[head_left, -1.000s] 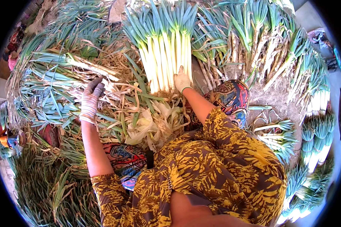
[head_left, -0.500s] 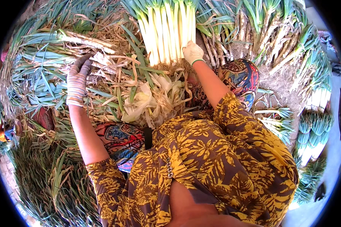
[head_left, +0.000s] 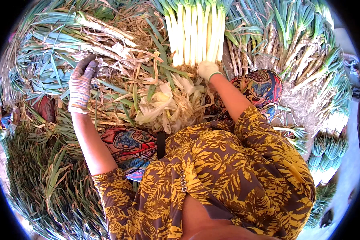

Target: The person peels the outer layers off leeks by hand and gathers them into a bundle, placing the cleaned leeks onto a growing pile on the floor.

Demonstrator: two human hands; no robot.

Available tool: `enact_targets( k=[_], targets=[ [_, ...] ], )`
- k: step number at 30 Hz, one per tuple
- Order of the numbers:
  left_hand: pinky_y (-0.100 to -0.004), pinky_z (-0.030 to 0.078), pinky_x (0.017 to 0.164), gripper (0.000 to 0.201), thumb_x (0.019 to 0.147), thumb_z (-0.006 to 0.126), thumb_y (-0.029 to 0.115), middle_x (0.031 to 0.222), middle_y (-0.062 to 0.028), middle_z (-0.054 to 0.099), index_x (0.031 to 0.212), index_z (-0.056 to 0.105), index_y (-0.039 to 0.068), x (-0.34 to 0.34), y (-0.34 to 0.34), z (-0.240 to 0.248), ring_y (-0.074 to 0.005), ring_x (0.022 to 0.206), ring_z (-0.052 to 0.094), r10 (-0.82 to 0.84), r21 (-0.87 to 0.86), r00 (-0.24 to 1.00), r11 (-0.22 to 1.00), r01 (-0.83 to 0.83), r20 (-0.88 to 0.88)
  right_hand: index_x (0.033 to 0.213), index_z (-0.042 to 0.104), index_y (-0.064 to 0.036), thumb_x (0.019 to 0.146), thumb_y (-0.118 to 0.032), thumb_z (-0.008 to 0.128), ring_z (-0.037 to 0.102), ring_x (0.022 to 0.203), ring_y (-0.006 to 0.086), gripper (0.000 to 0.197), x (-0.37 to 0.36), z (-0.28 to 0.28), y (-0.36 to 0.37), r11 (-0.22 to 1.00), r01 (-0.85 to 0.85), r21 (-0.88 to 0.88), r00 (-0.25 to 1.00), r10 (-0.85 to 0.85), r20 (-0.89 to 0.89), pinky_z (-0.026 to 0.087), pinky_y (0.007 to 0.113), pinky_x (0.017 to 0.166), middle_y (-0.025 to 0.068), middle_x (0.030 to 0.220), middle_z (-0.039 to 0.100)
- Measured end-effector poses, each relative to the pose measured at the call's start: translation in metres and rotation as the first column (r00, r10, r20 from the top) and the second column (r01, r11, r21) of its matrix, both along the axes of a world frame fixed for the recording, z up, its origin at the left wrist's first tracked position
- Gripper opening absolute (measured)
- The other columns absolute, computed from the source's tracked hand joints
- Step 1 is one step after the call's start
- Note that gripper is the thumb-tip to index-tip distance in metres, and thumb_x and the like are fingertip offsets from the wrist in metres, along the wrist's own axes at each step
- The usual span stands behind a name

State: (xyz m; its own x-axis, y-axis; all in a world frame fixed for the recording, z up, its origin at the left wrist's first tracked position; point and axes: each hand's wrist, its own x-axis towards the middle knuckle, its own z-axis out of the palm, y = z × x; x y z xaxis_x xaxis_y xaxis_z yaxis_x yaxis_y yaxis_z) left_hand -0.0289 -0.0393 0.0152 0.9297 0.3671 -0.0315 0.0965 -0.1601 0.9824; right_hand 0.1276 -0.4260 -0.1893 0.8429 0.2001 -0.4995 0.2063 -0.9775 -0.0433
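A row of peeled leeks [head_left: 194, 36] with white shanks and green tops lies at the top middle, roots toward me. My right hand [head_left: 207, 71], in a pale glove with a green cuff, is closed at their root ends. Its fingers are turned away, so whatever they hold is hidden. To the left, my left hand [head_left: 82, 82] wears a striped glove with dark, stained fingers. Those fingers are stretched out, slightly bent and a little apart, beside unpeeled leeks [head_left: 104, 30] with dry outer leaves. A small pale scrap shows by the fingertips.
Peeled leaf scraps [head_left: 160, 105] are heaped between my patterned knees. Unpeeled leeks with roots [head_left: 304, 52] lie at the upper right, tied bundles [head_left: 328, 148] at the far right. Dense green leek tops [head_left: 48, 188] fill the lower left.
My right hand has shifted from the side of the white shanks down to their root ends. My left hand has drawn its fingers in slightly. The whole view has shifted a little.
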Motion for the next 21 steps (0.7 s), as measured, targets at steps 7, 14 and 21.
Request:
enact_targets(
  k=[7, 14, 21],
  targets=[
    [-0.0231, 0.049, 0.081, 0.03, 0.097, 0.057, 0.013, 0.103, -0.0044, 0.065, 0.124, 0.06, 0.001, -0.005, 0.006, 0.01, -0.0099, 0.089, 0.06, 0.012, 0.076, 1.0, 0.997, -0.011, -0.009, 0.114, 0.053, 0.0019, 0.086, -0.033, 0.064, 0.065, 0.098, 0.0373, 0.046, 0.02, 0.002, -0.033, 0.83, 0.447, 0.334, 0.831, -0.523, 0.189, 0.052, 0.045, 0.085, 0.0242, 0.105, 0.064],
    [-0.0232, 0.046, 0.086, 0.028, 0.093, 0.062, 0.014, 0.103, -0.0027, 0.066, 0.117, 0.064, 0.0, -0.025, -0.003, 0.028, -0.0088, 0.092, 0.057, 0.003, 0.153, 0.992, 0.988, -0.022, 0.125, 0.117, 0.049, -0.0011, 0.087, -0.039, 0.058, 0.063, 0.103, 0.0395, 0.049, 0.014, -0.001, -0.03, 0.884, 0.401, 0.24, 0.852, -0.456, 0.256, 0.05, 0.046, 0.088, 0.0241, 0.11, 0.063],
    [-0.0238, 0.048, 0.083, 0.03, 0.093, 0.062, 0.012, 0.104, -0.0024, 0.066, 0.122, 0.062, 0.002, -0.04, 0.021, 0.035, -0.0095, 0.091, 0.06, 0.153, -0.013, 0.966, 0.988, -0.154, 0.21, 0.116, 0.059, -0.0017, 0.087, -0.026, 0.061, 0.063, 0.097, 0.0333, 0.038, 0.042, 0.052, 0.046, 0.805, -0.17, 0.568, 0.815, -0.209, 0.54, 0.051, 0.04, 0.084, 0.0198, 0.109, 0.064]
  ],
)
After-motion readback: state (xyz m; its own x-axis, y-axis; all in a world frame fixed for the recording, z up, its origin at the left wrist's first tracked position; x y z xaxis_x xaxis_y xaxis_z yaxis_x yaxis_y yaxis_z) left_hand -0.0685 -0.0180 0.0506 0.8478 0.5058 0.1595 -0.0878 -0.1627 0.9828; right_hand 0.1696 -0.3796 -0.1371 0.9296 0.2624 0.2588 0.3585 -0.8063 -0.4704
